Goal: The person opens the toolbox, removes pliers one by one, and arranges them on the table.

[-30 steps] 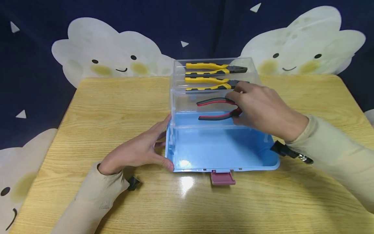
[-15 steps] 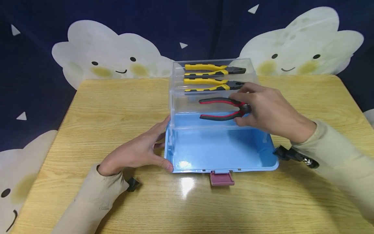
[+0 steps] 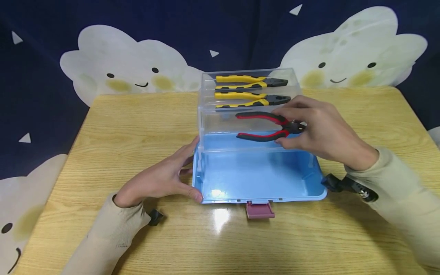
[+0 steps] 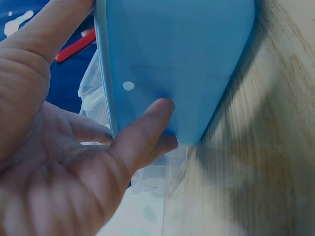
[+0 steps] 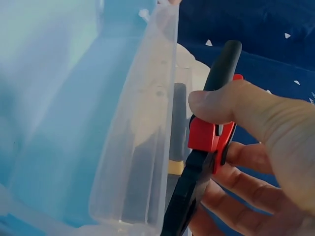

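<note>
A pair of pliers (image 3: 290, 127) with black and red handles is pinched between the thumb and fingers of my right hand (image 3: 324, 128), its handles spread and pointing left. It hangs over the lower clear tray (image 3: 220, 122) of a blue toolbox (image 3: 254, 177). In the right wrist view my thumb presses the red part of the pliers (image 5: 203, 132), beside the clear tray wall. My left hand (image 3: 161, 177) rests against the toolbox's left side, thumb at the front corner. The left wrist view has its extended fingers touching the blue outer wall (image 4: 182, 54).
Two yellow-and-black pliers, one (image 3: 240, 79) above the other (image 3: 238, 95), lie in the upper clear trays. A maroon latch (image 3: 260, 210) hangs from the toolbox's front edge. The wooden table (image 3: 137, 118) stands before a dark blue cloud-printed cloth (image 3: 237, 30).
My right hand has drawn the red-and-black pliers slightly to the right, and more of their head shows. My left hand has stayed at the toolbox's side.
</note>
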The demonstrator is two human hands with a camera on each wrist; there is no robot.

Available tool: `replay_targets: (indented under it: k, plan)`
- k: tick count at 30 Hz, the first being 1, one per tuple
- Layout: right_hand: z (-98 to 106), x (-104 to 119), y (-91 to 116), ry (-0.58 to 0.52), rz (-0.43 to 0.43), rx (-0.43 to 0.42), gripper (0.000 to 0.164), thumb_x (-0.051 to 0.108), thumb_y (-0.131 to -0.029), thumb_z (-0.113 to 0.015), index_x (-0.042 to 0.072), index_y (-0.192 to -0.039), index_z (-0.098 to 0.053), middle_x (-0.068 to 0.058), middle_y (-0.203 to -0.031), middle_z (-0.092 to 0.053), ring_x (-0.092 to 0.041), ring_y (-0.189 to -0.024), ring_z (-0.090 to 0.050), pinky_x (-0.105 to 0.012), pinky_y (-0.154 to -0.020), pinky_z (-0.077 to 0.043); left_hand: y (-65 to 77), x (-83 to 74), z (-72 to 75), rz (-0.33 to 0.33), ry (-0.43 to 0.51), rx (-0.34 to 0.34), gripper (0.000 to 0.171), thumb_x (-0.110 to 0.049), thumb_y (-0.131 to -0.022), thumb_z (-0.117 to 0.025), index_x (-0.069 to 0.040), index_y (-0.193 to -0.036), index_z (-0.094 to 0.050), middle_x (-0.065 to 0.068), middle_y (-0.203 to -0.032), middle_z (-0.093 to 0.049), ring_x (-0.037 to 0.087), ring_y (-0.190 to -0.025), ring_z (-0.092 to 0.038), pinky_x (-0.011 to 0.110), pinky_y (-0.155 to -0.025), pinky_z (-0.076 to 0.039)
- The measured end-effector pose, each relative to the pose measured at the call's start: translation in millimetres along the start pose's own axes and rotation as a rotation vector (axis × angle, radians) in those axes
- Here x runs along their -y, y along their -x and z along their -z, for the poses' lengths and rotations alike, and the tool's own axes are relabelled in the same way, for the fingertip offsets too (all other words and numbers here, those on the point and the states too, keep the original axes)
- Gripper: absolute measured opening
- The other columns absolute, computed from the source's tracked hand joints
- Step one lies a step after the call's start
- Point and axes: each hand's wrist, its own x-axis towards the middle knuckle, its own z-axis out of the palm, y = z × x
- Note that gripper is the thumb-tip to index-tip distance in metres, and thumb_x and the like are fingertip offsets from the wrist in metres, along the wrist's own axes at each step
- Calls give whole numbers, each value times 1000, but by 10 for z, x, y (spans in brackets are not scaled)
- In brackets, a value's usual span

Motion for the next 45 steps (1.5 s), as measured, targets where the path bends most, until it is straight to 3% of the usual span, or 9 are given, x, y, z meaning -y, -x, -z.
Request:
replay_targets:
  k: [5,14,24,30,37,41,45]
  plan:
    - [18,-18,33,-46,-56,-32,62,15,-65,-97,10,-124,-77,-9,-107,-72,-18,-80,-61,-17,-58,-42,6,-17,-1,31,11,4,143,-31,-71,-95,-33,-165,13,1,-176,5,30,-160,-24,45,-124,-40]
    - [69,-29,76,-119,-150,-58,59,17,-68,-97,15,-124,-77,-7,-112,-72,-22,-85,-72,-7,-63,-47,18,-8,-19,36,5,3,142,-30,-73,-95,-34,-164,14,2,-175,8,34,-160,-22,47,-123,-41]
    - [49,-131,158,-109,-184,-109,62,15,-68,-97,13,-126,-76,-9,-107,-72,-25,-86,-70,-9,-61,-43,11,6,-27,35,45,-5,143,-21,-73,-95,-40,-164,13,-2,-175,11,34,-162,-17,48,-121,-42]
    - [72,-208,202,-118,-209,-149,65,14,-68,-98,9,-128,-75,-13,-111,-72,-29,-89,-71,8,-70,-36,15,-1,-16,56,63,1,143,-25,-73,-95,-40,-164,14,-4,-175,14,35,-162,-14,49,-122,-41]
    - [137,-302,219,-150,-211,-234,59,8,-66,-97,6,-122,-77,-13,-110,-73,14,-85,-53,10,-75,-40,48,-9,16,41,39,-11,142,-27,-73,-95,-43,-163,12,-2,-175,9,40,-161,-18,51,-121,-42]
    - [153,-372,251,-163,-227,-279,57,5,-65,-97,6,-119,-78,-10,-111,-74,20,-84,-52,10,-74,-42,17,-2,14,17,36,-8,141,-27,-72,-96,-44,-163,11,0,-175,6,41,-160,-19,51,-121,-42]
    - [150,-444,281,-158,-265,-315,58,4,-65,-97,9,-119,-79,20,-106,-68,21,-83,-54,9,-74,-43,4,2,-7,31,8,-23,143,-29,-70,-97,-41,-164,9,1,-175,4,41,-160,-22,50,-121,-43]
